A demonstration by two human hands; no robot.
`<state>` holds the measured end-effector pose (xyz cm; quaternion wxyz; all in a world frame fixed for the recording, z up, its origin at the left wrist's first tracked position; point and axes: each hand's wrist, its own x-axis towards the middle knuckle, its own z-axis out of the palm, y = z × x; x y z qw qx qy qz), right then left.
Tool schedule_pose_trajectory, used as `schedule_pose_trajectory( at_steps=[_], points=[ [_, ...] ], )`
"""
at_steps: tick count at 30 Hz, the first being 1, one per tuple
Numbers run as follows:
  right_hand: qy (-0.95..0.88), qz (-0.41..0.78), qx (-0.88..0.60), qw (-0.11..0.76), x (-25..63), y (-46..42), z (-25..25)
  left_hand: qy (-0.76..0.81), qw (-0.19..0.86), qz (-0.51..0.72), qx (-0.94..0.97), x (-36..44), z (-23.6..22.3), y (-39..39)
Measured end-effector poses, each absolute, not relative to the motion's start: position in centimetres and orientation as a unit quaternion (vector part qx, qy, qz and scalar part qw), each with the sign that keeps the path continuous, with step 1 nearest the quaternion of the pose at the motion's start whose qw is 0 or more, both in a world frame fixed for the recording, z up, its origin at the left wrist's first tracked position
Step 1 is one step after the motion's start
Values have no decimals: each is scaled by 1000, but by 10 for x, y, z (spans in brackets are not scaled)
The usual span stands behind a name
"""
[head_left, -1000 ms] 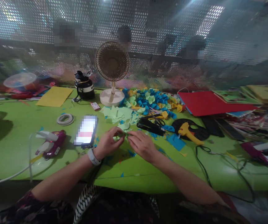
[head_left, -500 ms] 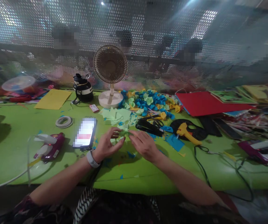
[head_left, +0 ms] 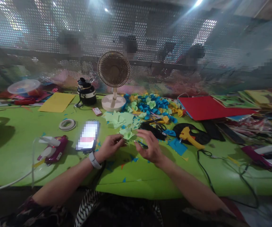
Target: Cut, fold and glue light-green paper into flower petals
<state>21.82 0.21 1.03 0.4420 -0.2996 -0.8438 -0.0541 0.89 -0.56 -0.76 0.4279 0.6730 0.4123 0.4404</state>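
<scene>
A light green folded paper flower point(head_left: 127, 134) is between my two hands. My left hand point(head_left: 110, 146), with a pale watch on its wrist, has thumb and fingers drawn together at the flower's left edge and pinches it there. My right hand point(head_left: 150, 147) is open, thumb apart from the fingers, just right of the flower. Beyond the right fingers lies a black stapler point(head_left: 153, 130). Light green paper pieces point(head_left: 119, 119) are stacked behind the flower. A heap of blue, green and yellow paper flowers point(head_left: 150, 105) spreads further back.
A fan point(head_left: 114, 102), a black bottle point(head_left: 87, 94) and a perforated screen stand at the back. At left are a phone point(head_left: 88, 135), a tape roll point(head_left: 67, 124) and a power strip point(head_left: 53, 151). A yellow glue gun point(head_left: 190, 138) and red sheets point(head_left: 211, 108) lie at right.
My right hand has moved off the green paper flower to the right, and its fingers have spread. My left fingers have closed together at the flower. The camera view has shifted slightly.
</scene>
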Motion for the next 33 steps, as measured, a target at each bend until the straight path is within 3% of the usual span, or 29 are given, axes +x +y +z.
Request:
schedule_pose_trajectory(
  at_steps=[5,9,16,20,25,33],
  points=[
    [-843,13,-353,406,215,6,4,439,226,411,766,8,-5,-8],
    [-854,17,-336,396,213,8,-6,422,148,405,798,6,-8,-6],
    [-845,85,-354,391,213,9,-6,417,153,406,799,6,-8,-7],
    [-856,70,-330,391,211,9,-7,412,206,387,799,6,-8,-7],
    [-871,35,-313,378,212,9,-6,429,166,364,810,6,-10,-7],
    [-831,96,-377,398,216,11,-2,453,197,385,780,4,-11,-6]
  ],
)
